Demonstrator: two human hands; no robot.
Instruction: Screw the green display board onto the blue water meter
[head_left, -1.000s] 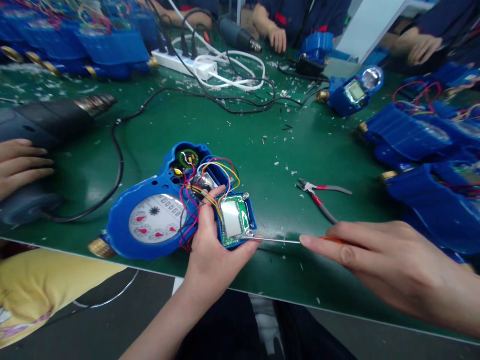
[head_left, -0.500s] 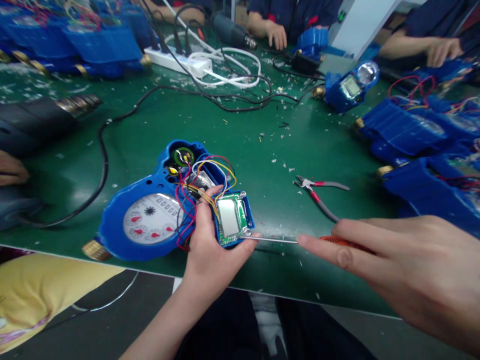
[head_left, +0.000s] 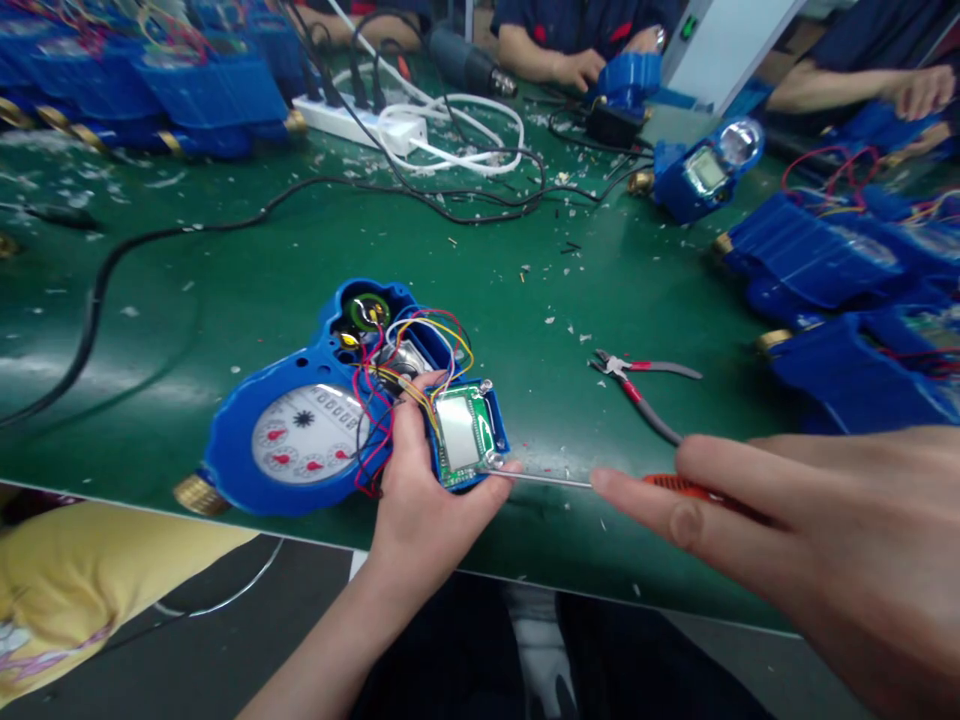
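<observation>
The green surface (head_left: 487, 262) carries cutters (head_left: 634, 390) beyond the right hand (head_left: 810, 530). The left hand (head_left: 424, 495) grips the display module (head_left: 457, 430), located right of the blue meter's (head_left: 240, 405) dial. The right hand clasps the screwdriver (head_left: 551, 479), whose long axis points leftward, roughly parallel to the near edge. Its tip lies at the module's near right corner; exact contact cannot be confirmed.

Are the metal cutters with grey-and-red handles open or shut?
Open: the cutters lie with their handles spread apart.
</observation>
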